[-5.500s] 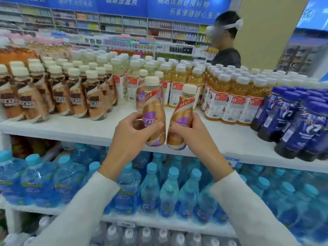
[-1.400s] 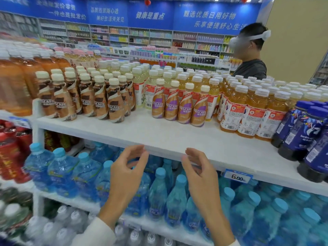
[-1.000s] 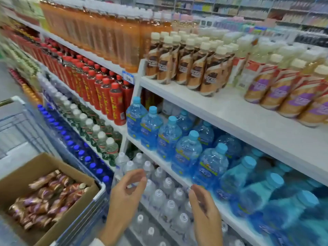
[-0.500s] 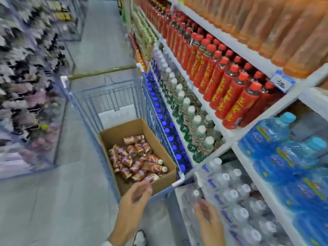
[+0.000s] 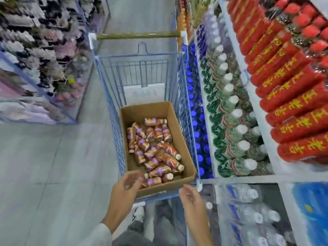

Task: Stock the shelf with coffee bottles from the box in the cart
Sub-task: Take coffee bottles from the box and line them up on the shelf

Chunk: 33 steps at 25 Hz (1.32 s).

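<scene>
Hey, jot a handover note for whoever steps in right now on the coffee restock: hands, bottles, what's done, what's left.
Left hand: empty, fingers loosely curled, over the near edge of the box.
Right hand: empty, open, just short of the cart.
Coffee bottles: a loose pile lying on their sides in the box, inside the cart.
Done: the pair carried seconds ago has left the hands.
Left: grab more bottles and stand them on the coffee shelf, now out of view.
</scene>
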### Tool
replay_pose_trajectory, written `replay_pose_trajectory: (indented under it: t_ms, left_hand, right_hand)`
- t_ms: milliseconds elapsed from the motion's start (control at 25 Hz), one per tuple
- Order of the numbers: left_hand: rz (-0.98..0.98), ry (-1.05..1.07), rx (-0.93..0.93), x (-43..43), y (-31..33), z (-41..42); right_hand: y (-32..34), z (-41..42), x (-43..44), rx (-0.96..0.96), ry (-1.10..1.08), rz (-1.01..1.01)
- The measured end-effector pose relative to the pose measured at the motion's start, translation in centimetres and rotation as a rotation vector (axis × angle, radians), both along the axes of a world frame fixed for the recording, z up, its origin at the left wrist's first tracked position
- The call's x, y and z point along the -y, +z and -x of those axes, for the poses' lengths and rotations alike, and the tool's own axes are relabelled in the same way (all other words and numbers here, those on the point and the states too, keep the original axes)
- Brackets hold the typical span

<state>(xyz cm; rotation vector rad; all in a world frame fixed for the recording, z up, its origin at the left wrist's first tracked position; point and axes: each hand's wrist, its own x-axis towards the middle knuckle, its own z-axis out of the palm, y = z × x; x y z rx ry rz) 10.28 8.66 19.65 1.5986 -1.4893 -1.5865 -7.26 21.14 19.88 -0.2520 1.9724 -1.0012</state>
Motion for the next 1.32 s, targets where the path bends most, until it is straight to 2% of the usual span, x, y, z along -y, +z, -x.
replay_pose_trajectory:
  t_ms: [200,400,480,640,720,800,920,960,1040,1160,1320]
  left_hand:
    - [-0.089,0.046,0.151,4.0,-4.1,5.7]
    - [-0.241,-0.118,0.314,9.3,-11.9,13.6]
    - [-0.334,-0.2,0.44,11.9,-16.9,15.8]
    - [-0.476,-0.53,0.888,13.7,-27.3,16.5]
    - [-0.434,-0.491,0.951,12.2,-30.3,16.4]
    - [-0.268,-0.488,1.025,11.1,-32.2,16.4]
    - [-0.068,-0.701,1.197,10.9,-33.0,15.6]
    - [-0.082,-0.76,1.2,11.2,-32.4,15.5]
    - [-0.182,-0.743,1.07,11.7,-29.9,15.4]
    - [-0.486,-0.346,0.695,11.7,-24.8,13.9]
    - [-0.676,0.024,0.333,9.1,-18.3,9.4]
  right_hand:
    - [-2.1,5.0,4.3,0.068,0.145,-0.054]
    - [-4.7,9.8,6.7,0.136,0.144,-0.138]
    - [-5.6,10.9,7.3,0.174,0.133,-0.179]
    - [-8.1,11.8,7.7,0.239,0.089,-0.216]
    - [-8.9,11.8,7.8,0.278,0.084,-0.23]
    - [-9.6,11.7,7.9,0.31,0.072,-0.243]
    - [-10.4,11.5,8.2,0.338,0.084,-0.256]
    - [-10.3,11.5,8.4,0.351,0.086,-0.255]
    - [-10.4,11.4,9.0,0.395,0.064,-0.26]
    - [-11.6,11.3,10.7,0.547,-0.066,-0.281]
    - [-16.3,10.6,14.2,0.768,-0.19,-0.304]
